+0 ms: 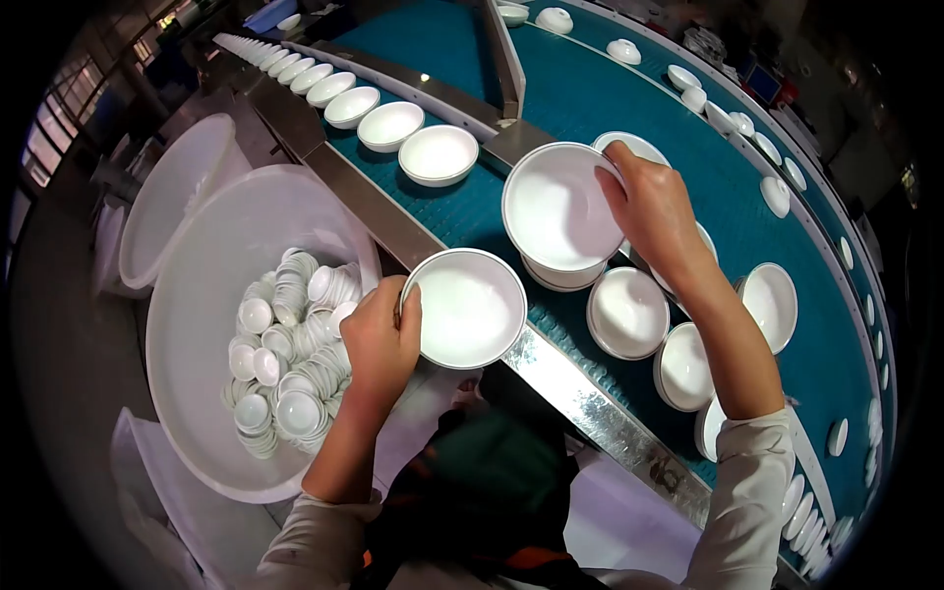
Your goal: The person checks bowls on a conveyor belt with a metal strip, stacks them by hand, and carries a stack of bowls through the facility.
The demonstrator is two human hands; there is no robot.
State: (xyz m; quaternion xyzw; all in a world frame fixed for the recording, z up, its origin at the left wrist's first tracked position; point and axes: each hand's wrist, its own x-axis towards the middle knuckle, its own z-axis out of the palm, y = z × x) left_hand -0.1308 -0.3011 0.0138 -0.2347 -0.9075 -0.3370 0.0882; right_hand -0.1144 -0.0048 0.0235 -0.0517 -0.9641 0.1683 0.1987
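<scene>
My left hand (383,332) grips the rim of a white bowl (466,307), thumb inside, over the metal edge of the conveyor. Farther up and right, my right hand (654,202) pinches the rim of another white bowl (561,206). That bowl is above the green belt and partly covers more bowls beneath and behind it. Just right of it, white bowls (628,313) stand in a group on the belt under my right forearm. A row of white bowls (439,155) runs along the narrow belt toward the upper left.
A large white tub (167,374) with many small white dishes (298,413) stands at the left, a second tub (147,221) behind it. A metal rail (610,418) edges the belt nearest me. More bowls (775,197) lie across the curved belt at the right.
</scene>
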